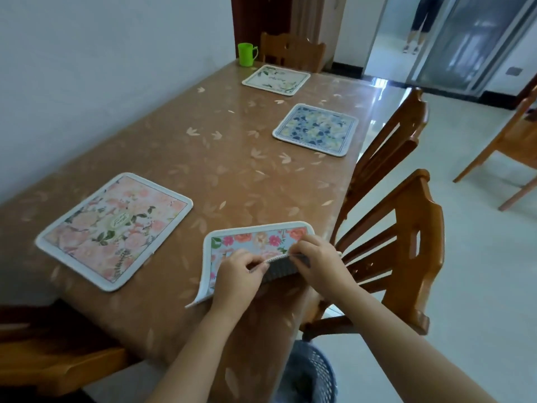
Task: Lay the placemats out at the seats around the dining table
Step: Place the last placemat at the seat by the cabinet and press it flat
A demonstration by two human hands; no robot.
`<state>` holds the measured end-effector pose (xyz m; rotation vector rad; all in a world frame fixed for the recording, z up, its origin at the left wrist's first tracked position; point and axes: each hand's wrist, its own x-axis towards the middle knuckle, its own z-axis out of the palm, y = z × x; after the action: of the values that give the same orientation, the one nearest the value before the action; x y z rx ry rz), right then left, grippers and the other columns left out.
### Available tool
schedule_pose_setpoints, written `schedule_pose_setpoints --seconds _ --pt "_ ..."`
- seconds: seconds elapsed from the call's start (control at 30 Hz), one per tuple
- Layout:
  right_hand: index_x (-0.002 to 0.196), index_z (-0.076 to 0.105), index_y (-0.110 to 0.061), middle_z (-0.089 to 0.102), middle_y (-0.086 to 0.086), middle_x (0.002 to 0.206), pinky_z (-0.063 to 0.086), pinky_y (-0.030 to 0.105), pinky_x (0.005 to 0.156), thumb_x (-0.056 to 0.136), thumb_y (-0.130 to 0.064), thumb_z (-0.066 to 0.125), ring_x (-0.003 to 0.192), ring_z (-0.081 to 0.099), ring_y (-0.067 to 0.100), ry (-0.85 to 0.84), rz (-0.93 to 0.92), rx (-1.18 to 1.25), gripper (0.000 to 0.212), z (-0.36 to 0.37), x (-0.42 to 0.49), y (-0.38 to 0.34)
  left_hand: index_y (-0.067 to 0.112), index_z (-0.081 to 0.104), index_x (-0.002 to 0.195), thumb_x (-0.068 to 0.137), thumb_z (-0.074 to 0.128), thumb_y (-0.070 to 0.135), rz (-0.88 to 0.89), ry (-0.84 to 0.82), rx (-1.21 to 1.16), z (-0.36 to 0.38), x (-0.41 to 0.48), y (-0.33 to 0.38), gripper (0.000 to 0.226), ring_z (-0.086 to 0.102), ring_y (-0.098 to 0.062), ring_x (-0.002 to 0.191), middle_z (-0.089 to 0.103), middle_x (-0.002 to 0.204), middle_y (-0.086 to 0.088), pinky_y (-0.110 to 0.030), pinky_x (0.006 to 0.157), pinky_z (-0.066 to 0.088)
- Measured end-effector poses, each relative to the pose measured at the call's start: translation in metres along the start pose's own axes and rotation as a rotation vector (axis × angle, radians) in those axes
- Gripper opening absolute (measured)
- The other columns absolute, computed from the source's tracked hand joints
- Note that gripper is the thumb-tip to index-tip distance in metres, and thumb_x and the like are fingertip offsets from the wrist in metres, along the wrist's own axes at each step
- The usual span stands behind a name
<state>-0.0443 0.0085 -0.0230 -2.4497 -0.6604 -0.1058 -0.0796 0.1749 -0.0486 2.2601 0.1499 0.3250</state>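
Observation:
A placemat with bright red and pink flowers on light blue [255, 239] lies at the table's near right corner, its near edge lifted so the grey underside shows. My left hand [236, 276] and my right hand [318, 261] both pinch that raised edge. Three other placemats lie flat on the brown dining table [220, 146]: a pale pink floral one [116, 228] at the near left, a blue floral one [316, 129] along the right side, and a white leafy one [276, 79] at the far end.
Two wooden chairs [406, 245] [389, 146] stand at the table's right side, one [290, 50] at the far end, one [43, 353] at the near left. A green cup [246, 54] sits far left. A blue basket [308, 373] stands below. A person [421, 21] stands in the doorway.

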Motion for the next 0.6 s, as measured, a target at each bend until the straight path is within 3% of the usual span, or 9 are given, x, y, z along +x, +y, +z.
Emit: schedule_pose_setpoints --seconds 0.13,0.33,0.43,0.6 --pt "0.089 0.064 -0.007 0.062 0.009 0.096 0.05 0.039 0.079 0.082 -0.009 0.061 0.093 0.056 0.025 -0.068 -0.048 -0.008 0.008 -0.005 0.007 0.006 0.009 0.07 0.076 0.07 0.075 0.009 -0.08 0.048 -0.011 0.002 -0.006 0.005 0.008 0.053 -0.008 0.072 0.058 0.073 0.006 -0.002 0.062 0.037" --pt "0.093 0.062 -0.009 0.061 0.007 0.103 0.05 0.031 0.083 0.082 -0.01 0.061 0.099 0.055 0.022 -0.209 -0.135 0.027 0.012 -0.017 0.001 0.021 0.012 0.069 0.079 0.072 0.074 0.012 -0.215 0.107 -0.007 0.017 -0.03 0.02 0.008 0.056 -0.011 0.08 0.062 0.081 0.004 -0.01 0.068 0.037" --pt "0.094 0.061 -0.012 0.06 0.003 0.104 0.045 0.024 0.079 0.082 -0.013 0.061 0.1 0.055 0.018 -0.261 -0.18 0.026 0.012 -0.032 -0.004 0.035 0.012 0.069 0.08 0.073 0.073 0.012 -0.272 0.143 -0.02 0.031 -0.043 0.04 0.009 0.057 -0.015 0.083 0.063 0.082 0.001 -0.023 0.073 0.045" --pt "0.093 0.061 -0.012 0.06 0.003 0.107 0.052 0.028 0.083 0.083 -0.013 0.061 0.104 0.056 0.018 -0.309 -0.263 0.064 0.01 -0.066 -0.012 0.07 0.009 0.069 0.083 0.074 0.072 0.013 -0.279 0.234 -0.012 0.067 -0.061 0.083 0.01 0.058 -0.018 0.084 0.062 0.082 0.0 -0.029 0.076 0.048"
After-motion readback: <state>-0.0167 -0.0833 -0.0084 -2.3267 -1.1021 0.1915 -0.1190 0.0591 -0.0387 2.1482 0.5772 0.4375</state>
